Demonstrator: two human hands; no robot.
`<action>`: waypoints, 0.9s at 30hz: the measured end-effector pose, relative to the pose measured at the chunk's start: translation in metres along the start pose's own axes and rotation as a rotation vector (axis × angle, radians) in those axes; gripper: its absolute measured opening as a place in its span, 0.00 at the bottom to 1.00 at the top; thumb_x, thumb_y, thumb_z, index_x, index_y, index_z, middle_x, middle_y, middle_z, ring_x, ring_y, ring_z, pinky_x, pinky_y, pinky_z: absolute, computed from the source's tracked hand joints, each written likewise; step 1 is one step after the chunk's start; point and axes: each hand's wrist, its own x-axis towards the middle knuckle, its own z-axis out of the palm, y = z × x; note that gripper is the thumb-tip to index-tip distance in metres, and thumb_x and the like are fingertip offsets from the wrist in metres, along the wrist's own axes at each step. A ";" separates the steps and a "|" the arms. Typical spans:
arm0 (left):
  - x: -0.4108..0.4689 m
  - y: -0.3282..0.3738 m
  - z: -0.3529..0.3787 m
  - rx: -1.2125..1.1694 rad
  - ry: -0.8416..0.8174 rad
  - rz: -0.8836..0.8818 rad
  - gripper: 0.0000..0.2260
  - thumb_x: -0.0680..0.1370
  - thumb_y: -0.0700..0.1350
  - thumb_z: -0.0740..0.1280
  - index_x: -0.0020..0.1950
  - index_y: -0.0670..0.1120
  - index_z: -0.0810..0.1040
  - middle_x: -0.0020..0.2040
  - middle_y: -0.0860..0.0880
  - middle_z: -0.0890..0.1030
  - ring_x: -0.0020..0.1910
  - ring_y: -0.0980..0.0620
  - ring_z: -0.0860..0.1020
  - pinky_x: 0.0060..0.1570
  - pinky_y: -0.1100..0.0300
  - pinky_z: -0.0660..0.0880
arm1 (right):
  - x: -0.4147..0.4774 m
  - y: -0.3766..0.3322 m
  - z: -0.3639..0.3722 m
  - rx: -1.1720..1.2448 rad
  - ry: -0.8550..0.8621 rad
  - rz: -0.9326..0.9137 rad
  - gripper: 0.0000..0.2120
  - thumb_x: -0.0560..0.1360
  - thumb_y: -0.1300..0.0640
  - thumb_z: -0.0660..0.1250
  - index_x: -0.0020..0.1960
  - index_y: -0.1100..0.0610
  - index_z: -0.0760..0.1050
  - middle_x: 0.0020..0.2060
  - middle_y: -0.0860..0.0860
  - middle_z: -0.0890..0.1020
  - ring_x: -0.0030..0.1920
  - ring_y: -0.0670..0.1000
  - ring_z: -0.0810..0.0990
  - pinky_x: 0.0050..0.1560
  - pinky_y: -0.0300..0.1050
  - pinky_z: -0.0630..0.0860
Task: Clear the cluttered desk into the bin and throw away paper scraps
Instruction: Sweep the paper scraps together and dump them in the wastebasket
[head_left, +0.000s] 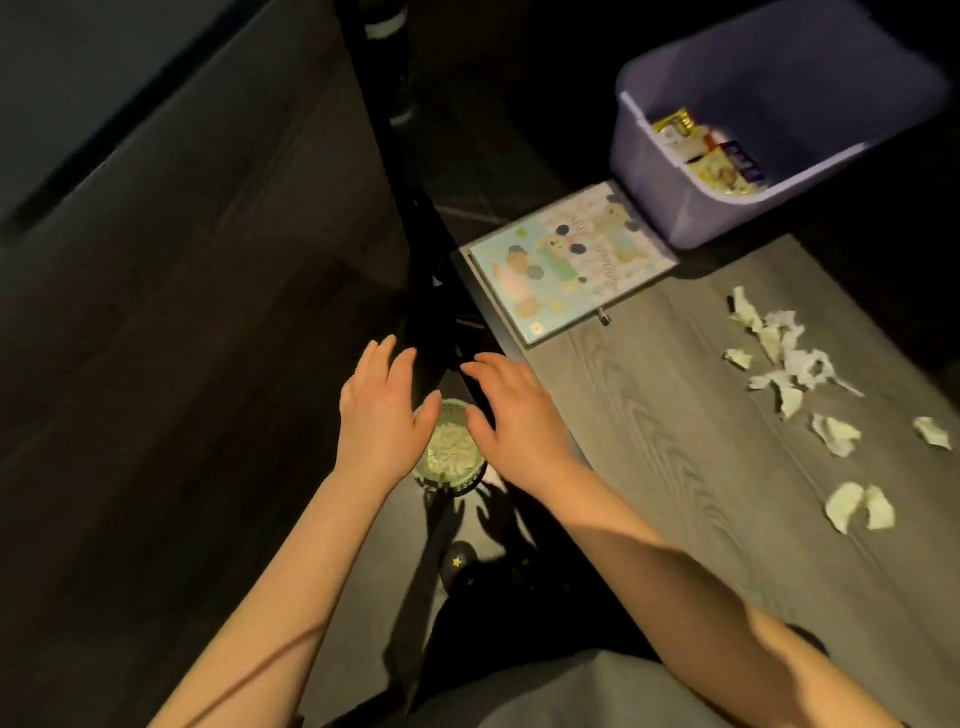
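Observation:
Both my hands hover open, fingers spread, above a small round waste basket (453, 457) on the floor; it holds pale paper scraps. My left hand (382, 415) is over its left rim, my right hand (511, 415) over its right rim, and neither holds anything. On the grey wooden desk (675, 493) to the right lie several torn paper scraps (784, 358). A purple plastic bin (769, 130) with packets inside stands at the desk's far end.
A colourful cartoon-printed book (566, 260) lies at the desk's far left corner, with a small dark pen-like object (604, 317) beside it. A black stand leg (415, 260) runs down between desk and floor. A dark shoe (460, 566) shows below the basket.

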 end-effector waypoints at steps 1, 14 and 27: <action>0.002 0.013 -0.001 -0.005 0.008 0.034 0.25 0.79 0.51 0.61 0.73 0.45 0.61 0.76 0.45 0.57 0.77 0.47 0.51 0.73 0.49 0.53 | -0.005 0.006 -0.010 -0.005 0.020 0.011 0.21 0.74 0.59 0.64 0.68 0.59 0.70 0.67 0.56 0.72 0.67 0.57 0.69 0.65 0.56 0.69; 0.017 0.191 0.066 0.051 -0.232 0.575 0.23 0.77 0.48 0.63 0.71 0.43 0.65 0.72 0.42 0.64 0.71 0.44 0.62 0.70 0.47 0.63 | -0.110 0.131 -0.109 -0.106 0.273 0.459 0.21 0.76 0.57 0.63 0.68 0.55 0.68 0.65 0.52 0.71 0.66 0.54 0.67 0.65 0.52 0.69; 0.025 0.277 0.131 0.158 -0.421 0.448 0.30 0.75 0.53 0.66 0.72 0.46 0.58 0.69 0.42 0.62 0.68 0.42 0.65 0.66 0.46 0.68 | -0.205 0.213 -0.130 -0.075 0.356 1.064 0.39 0.68 0.33 0.66 0.71 0.50 0.58 0.60 0.52 0.65 0.58 0.52 0.71 0.56 0.49 0.75</action>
